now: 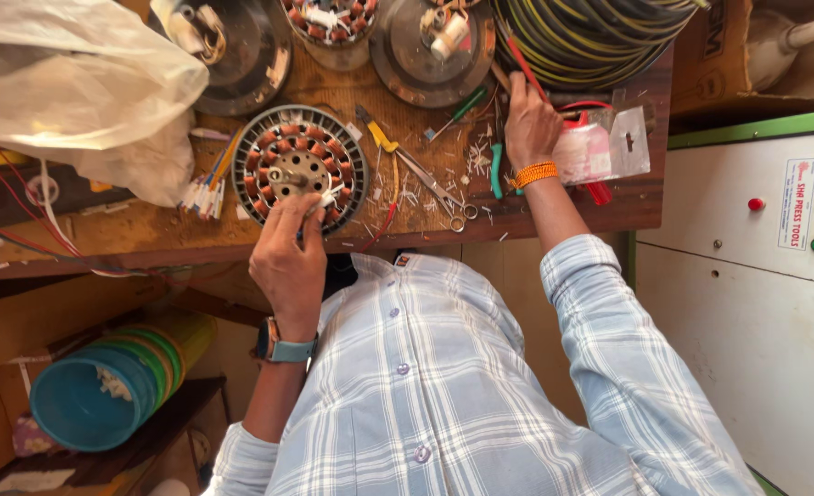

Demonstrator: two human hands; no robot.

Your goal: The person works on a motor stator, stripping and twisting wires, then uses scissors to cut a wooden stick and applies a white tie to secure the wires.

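A round motor stator (299, 165) with copper-red windings lies on the wooden workbench (150, 230). My left hand (287, 257), a watch on its wrist, pinches thin white-sleeved wire ends at the stator's near edge. My right hand (529, 124), with an orange band on its wrist, is stretched to the far side of the bench. Its fingers are closed around a slim red-handled tool (523, 64) that points toward a big coil of striped wire (590, 32).
Scissors (430, 182), yellow-handled pliers (379, 138), a green screwdriver (466, 104) and wire scraps lie between my hands. Plastic packets (604, 152) sit at right. Round metal motor covers (430, 41), a white bag (67, 83), stacked buckets (104, 386) and a control cabinet (756, 276) surround the bench.
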